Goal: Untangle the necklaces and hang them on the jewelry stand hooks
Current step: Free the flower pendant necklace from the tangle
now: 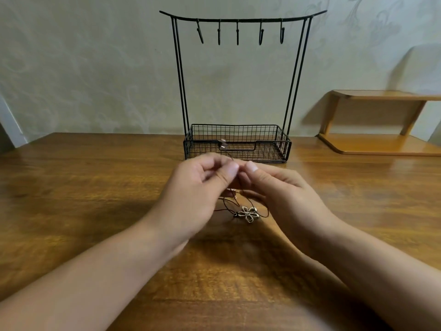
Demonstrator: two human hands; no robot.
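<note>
1. The jewelry stand is black wire, its basket a fine black grid.
2. The necklace cords are dark brown.
3. The flower pendant is pale cream.
4. The table is warm brown wood with streaked grain.
5. The wall is pale green with faint floral swirls.
6. The shelf is orange-tan wood.

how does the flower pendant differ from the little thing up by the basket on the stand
The pale flower-shaped pendant lies low by the brown wooden table, below the hands; the small metallic piece is raised, in front of the black wire basket. The flower is larger, with open looped petals; the other is compact and too blurred to identify. Both appear strung on the thin dark cords pinched by the left hand and right hand.
</note>
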